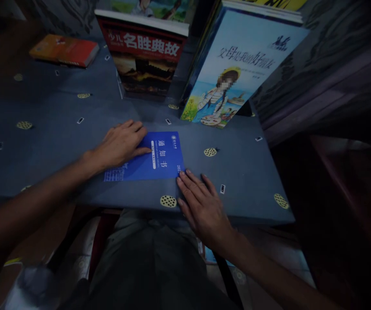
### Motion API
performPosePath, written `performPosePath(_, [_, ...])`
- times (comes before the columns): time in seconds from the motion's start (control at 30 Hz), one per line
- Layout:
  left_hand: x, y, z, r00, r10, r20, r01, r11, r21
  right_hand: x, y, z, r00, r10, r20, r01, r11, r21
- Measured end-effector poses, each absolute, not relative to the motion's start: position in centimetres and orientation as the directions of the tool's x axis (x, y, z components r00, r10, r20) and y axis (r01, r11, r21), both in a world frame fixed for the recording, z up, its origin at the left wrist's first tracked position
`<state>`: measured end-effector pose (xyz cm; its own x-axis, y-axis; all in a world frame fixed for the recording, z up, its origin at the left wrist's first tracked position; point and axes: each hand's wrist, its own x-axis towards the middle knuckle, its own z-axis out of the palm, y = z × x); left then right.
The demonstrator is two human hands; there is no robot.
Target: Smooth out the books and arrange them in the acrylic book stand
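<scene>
A blue booklet [169,159] with white Chinese lettering lies flat on the table, turned sideways to me. My left hand [123,142] rests over its left part, fingers stretched out, with the thumb lying on the cover. At the booklet's near right corner, my right hand [201,204] lies palm down on the tabletop. Its outstretched fingertips touch that corner and cover the end of a printed number. Neither hand grips anything.
A patterned grey-blue cloth [59,150] covers the table. Behind the booklet stand a dark red book [146,58] and a light blue picture book [237,64] in front of others. An orange-red book [64,49] lies at the far left. The table's edge is close to my lap.
</scene>
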<state>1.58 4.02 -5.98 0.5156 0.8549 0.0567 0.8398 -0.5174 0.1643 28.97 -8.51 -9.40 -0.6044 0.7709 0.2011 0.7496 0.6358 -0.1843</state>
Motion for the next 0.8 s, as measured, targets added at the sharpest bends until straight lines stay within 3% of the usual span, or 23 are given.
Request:
performPosePath(0.2, [2.3,7.9,-5.3,0.515,0.851,-0.104,0.834,-0.47,0.288,29.0,-8.0,-9.1,-0.594,0.768,0.239,0.741,0.638,-0.209])
performPosePath(0.37, [2.2,9.9,-5.5,0.491,0.854,-0.17,0.816,-0.384,0.432,29.5,-7.3,-9.3,-0.539,0.784,0.308,0.696,0.62,-0.363])
performPosePath(0.5, [1.9,10.2,-5.7,0.477,0.855,-0.205,0.819,-0.347,0.457,29.9,-7.5,-9.2,-0.447,0.819,0.359,0.671,0.572,-0.472])
performPosePath(0.67, [1.3,9.6,-5.4,0.556,0.816,-0.159,0.728,-0.386,0.567,29.7,-6.8,-8.8,-0.45,0.816,0.363,0.661,0.578,-0.478])
performPosePath(0.8, [0.6,9.3,-5.8,0.517,0.856,-0.022,0.646,-0.374,0.666,28.7,-5.0,-8.6,-0.459,0.81,0.364,0.676,0.585,-0.448])
